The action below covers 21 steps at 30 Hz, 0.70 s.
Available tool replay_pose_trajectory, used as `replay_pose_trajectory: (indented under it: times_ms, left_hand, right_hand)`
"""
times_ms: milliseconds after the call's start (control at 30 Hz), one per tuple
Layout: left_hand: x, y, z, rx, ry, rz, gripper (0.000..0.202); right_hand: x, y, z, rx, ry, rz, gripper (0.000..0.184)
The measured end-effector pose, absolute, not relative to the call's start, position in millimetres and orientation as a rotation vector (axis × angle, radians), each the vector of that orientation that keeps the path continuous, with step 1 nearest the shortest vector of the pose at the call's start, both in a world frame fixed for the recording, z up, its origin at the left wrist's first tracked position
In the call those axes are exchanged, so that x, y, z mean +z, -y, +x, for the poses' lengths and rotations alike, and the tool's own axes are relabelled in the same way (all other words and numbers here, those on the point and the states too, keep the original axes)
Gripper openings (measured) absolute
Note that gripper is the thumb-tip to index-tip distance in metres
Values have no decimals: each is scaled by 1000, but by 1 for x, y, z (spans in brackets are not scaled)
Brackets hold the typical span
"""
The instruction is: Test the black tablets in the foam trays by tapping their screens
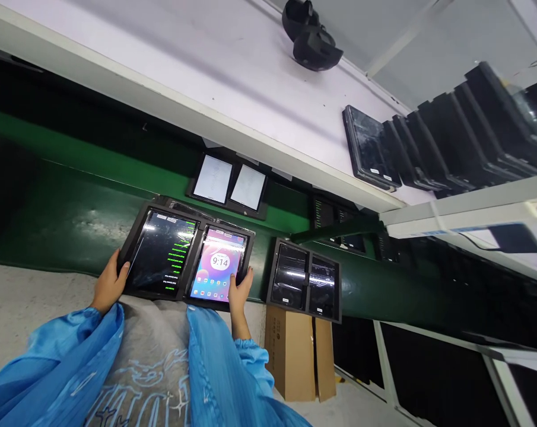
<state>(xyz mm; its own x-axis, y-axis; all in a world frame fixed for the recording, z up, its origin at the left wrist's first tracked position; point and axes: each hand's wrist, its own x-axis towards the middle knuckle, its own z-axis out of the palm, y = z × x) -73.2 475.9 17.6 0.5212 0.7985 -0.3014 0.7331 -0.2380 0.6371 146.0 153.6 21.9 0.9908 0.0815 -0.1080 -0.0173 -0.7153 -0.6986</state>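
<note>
Between my hands is a black tray (186, 289) that carries two tablets side by side. The left tablet (155, 255) has a dark screen with lines of green text; the right tablet (215, 261) glows with a colourful home screen reading 9:14. My left hand (110, 283) grips the tray's left edge, thumb on top. On the right edge my right hand (238, 295) holds on, its thumb over the frame beside the lit screen. The fingers beneath the tray are hidden. Whether the tray rests on the green surface, I cannot tell.
Another black tray (310, 257) with two dark tablets lies to the right, above a cardboard box (295, 356). Farther back, a tray (245, 212) holds two white-screened tablets. Stacked black trays (455, 130) line the white shelf (250, 71), where a black object (315, 47) also sits.
</note>
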Motion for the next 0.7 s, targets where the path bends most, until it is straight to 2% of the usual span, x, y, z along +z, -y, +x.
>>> replay_pose_trajectory:
  times_ms: [100,233,700]
  left_hand:
    - [18,-478,-72,48,-1301,1993,70]
    - [15,-479,-71,49,-1308,1981,69]
    - [8,-483,-71,13,-1317,1993,70]
  right_hand:
    - [15,-148,154,230,-97,-2264,71]
    - [11,-151,155,150,-154,-2282,63]
    - [-2,-148,156,127,-183,-2250,63]
